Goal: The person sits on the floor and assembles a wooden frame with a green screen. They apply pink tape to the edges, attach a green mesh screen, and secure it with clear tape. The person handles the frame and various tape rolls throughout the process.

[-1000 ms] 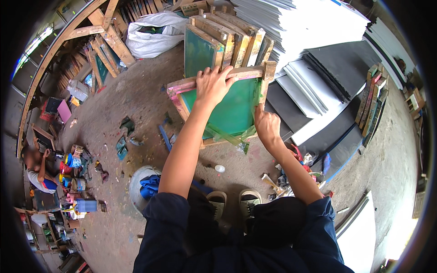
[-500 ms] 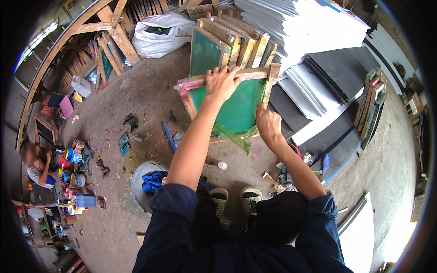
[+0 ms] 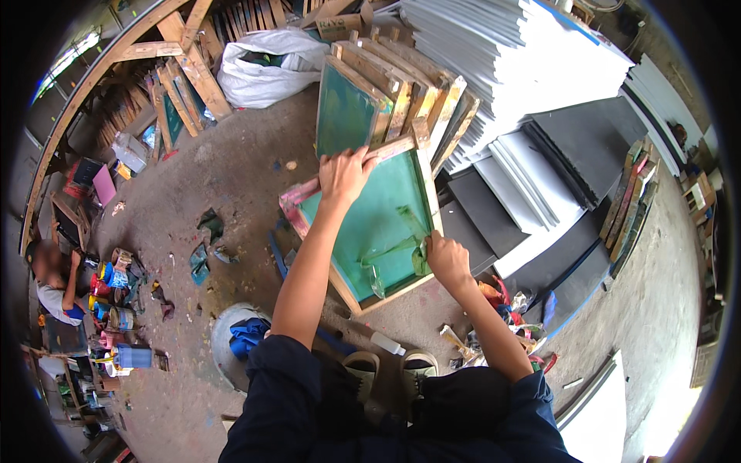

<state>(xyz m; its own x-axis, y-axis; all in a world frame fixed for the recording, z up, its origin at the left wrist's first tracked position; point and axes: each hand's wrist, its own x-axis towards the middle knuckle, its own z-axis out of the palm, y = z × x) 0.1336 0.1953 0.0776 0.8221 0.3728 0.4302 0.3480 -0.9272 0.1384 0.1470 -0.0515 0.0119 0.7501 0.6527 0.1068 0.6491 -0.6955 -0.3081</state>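
A wooden screen-printing frame (image 3: pixel 369 212) with green mesh is tilted before me, its wood stained pink at the far left corner. My left hand (image 3: pixel 343 179) is wrapped over its far rail. At the right rail, my right hand (image 3: pixel 449 261) is closed on a strip of crumpled translucent green tape (image 3: pixel 392 248). The tape hangs loosely across the mesh, and one end reaches toward the near rail. My right fingertips are partly hidden by the tape and their own grip.
More wooden frames (image 3: pixel 351 108) lean together behind. White sheets (image 3: pixel 513 54) and black boards (image 3: pixel 590 139) are stacked at right. A bucket (image 3: pixel 220 347) with blue cloth stands by my left leg. Scraps litter the floor. At far left, another person (image 3: pixel 58 289) sits near paint cans (image 3: pixel 120 316).
The frame has turned and come nearer, its near edge swinging toward my feet. My right hand has moved down and toward me, drawing the green tape loose along the right rail.
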